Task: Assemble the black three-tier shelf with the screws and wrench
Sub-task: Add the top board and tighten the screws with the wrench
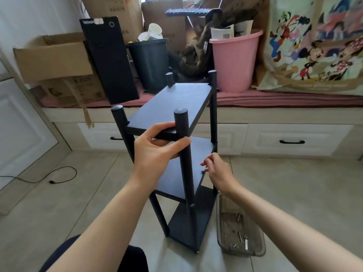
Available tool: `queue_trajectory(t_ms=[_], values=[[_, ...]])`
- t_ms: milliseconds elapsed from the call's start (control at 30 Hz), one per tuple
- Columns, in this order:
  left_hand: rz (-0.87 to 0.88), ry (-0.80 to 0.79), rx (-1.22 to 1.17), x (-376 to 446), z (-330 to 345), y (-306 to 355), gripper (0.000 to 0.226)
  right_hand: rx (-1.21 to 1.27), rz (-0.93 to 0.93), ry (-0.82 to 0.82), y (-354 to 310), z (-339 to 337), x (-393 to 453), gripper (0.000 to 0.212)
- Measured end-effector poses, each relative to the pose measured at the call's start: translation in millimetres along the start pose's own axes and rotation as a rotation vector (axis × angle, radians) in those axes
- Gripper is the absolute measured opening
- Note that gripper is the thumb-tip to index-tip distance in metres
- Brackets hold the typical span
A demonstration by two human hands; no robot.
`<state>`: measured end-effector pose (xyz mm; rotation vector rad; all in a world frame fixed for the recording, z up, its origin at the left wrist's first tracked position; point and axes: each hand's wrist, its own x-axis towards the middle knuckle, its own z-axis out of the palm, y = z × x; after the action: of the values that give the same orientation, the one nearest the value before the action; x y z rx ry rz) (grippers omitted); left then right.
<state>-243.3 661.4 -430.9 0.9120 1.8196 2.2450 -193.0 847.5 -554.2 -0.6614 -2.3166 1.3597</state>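
Observation:
The black three-tier shelf (174, 103) stands upright on the tiled floor in front of me. My left hand (155, 152) grips the front edge of its top board, right beside the near right post (186, 169). Lower down, my right hand (218, 171) has its fingers curled, with the fingertips pinched at a small dark screw (203, 171) on the right edge of the middle board. To the right of the shelf's foot, a clear plastic tray (221, 224) holds loose screws (239, 216) and a small silver wrench (246, 244).
A window bench with drawers (292, 138) runs behind the shelf, carrying cardboard boxes (53, 57), a black bin (151, 61), a pink bucket (233, 63) and a cartoon-print bag (314, 46). A black cable (59, 175) lies on the floor at left. My knee (133, 258) is at the bottom.

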Motion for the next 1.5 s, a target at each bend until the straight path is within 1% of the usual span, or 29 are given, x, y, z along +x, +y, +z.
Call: queue_trajectory(t_ms=[133,200,267,367,433,533,700,767,867,933,967,1000,1100,1167,1267,1367,1433,1500], values=[[-0.06,0.089,-0.077,15,-34,6,0.039,-0.248,-0.06,-0.306,-20,12,-9,0.024],[-0.086,0.124,-0.11,21,-55,8,0.041,-0.348,-0.096,-0.398,-28,24,-9,0.025],[-0.106,0.151,-0.122,26,-77,8,0.048,-0.379,-0.131,-0.438,-37,36,-4,0.025],[-0.134,0.207,-0.146,31,-115,5,0.056,-0.379,-0.165,-0.492,-53,57,7,0.019],[-0.147,0.248,-0.168,32,-140,2,0.056,-0.412,-0.198,-0.54,-62,72,14,0.015],[-0.153,0.328,-0.227,30,-176,-6,0.051,-0.486,-0.256,-0.594,-76,94,24,0.017],[-0.207,0.502,-0.335,14,-236,-38,0.047,-0.52,-0.333,-0.646,-87,138,39,0.022],[-0.234,0.577,-0.388,1,-260,-57,0.041,-0.519,-0.378,-0.668,-83,159,41,0.024],[-0.28,0.685,-0.455,-22,-289,-88,0.037,-0.502,-0.433,-0.708,-70,190,41,0.018],[-0.298,0.739,-0.501,-37,-304,-109,0.028,-0.479,-0.479,-0.722,-61,208,39,0.022],[-0.312,0.764,-0.521,-44,-309,-118,0.028,-0.473,-0.495,-0.72,-56,215,37,0.022],[-0.327,0.788,-0.537,-51,-314,-127,0.033,-0.471,-0.506,-0.718,-51,223,36,0.02],[-0.349,0.853,-0.585,-68,-325,-150,0.062,-0.486,-0.53,-0.688,-37,244,34,0.016],[-0.354,0.878,-0.624,-76,-330,-165,0.07,-0.498,-0.534,-0.67,-31,256,31,0.017],[-0.368,0.926,-0.693,-88,-340,-188,0.069,-0.542,-0.554,-0.656,-21,268,28,0.018],[-0.4,0.939,-0.745,-97,-345,-205,0.067,-0.647,-0.56,-0.611,-13,274,23,0.011],[-0.424,0.951,-0.767,-104,-348,-218,0.064,-0.735,-0.599,-0.563,-9,285,22,0.016],[-0.442,0.964,-0.807,-112,-350,-231,0.06,-0.796,-0.583,-0.548,-8,295,24,0.018]])
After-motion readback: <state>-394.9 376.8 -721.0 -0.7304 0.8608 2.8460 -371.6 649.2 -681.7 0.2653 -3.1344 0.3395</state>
